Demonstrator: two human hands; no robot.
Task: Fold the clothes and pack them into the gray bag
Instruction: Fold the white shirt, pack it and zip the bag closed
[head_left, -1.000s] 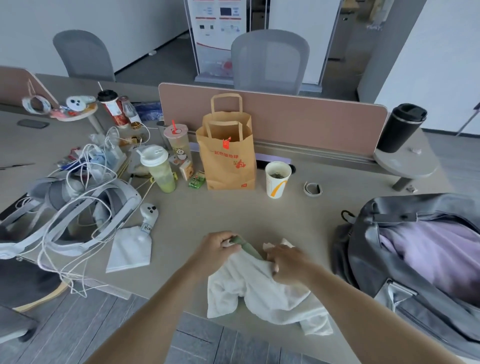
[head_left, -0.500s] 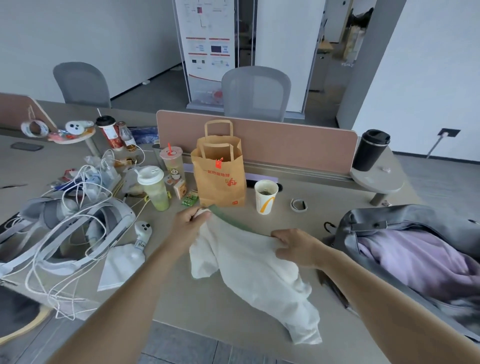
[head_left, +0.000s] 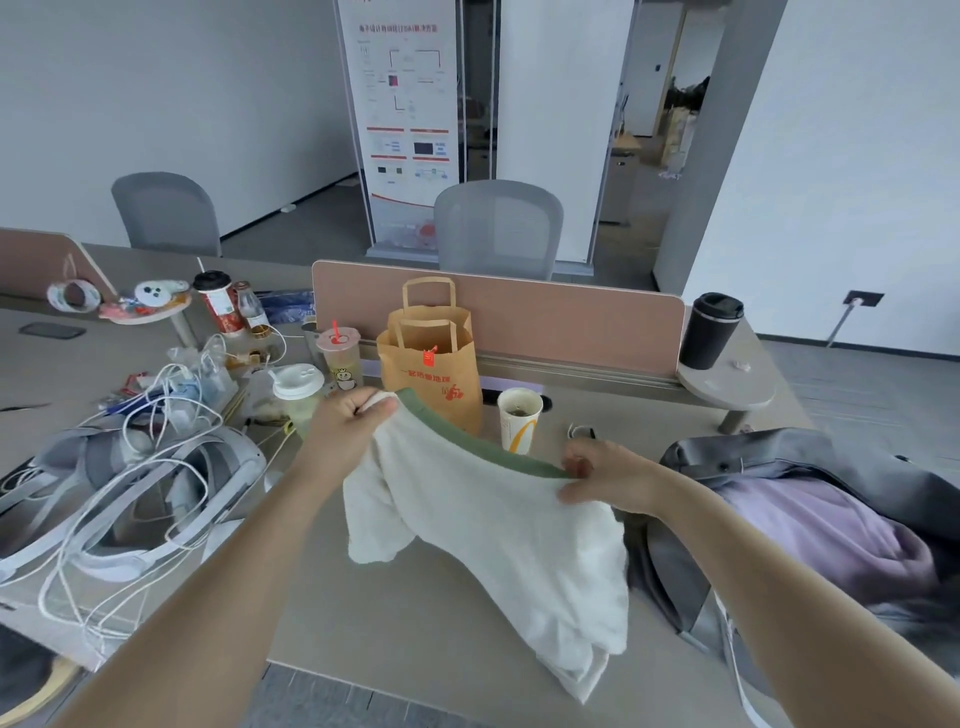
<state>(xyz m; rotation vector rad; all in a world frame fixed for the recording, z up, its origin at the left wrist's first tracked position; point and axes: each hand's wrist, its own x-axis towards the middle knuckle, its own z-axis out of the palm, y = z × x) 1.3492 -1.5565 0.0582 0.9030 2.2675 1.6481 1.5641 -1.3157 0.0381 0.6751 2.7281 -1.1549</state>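
A white garment (head_left: 498, 530) with a green band along its top edge hangs in the air over the desk. My left hand (head_left: 348, 426) grips its upper left corner. My right hand (head_left: 608, 475) pinches the green band at the upper right. The cloth droops down to the desk's front edge. The gray bag (head_left: 685, 571) lies open at the right, with a purple garment (head_left: 831, 530) inside it.
Behind the garment stand a brown paper bag (head_left: 431, 364), a paper cup (head_left: 519, 418) and two drink cups (head_left: 343, 358). Headsets and white cables (head_left: 130, 483) crowd the left of the desk (head_left: 415, 623). A black tumbler (head_left: 709, 330) sits on a side shelf.
Both hands have lifted the white garment off the desk and drawn apart, stretching its green-banded edge. The view has tilted upward.
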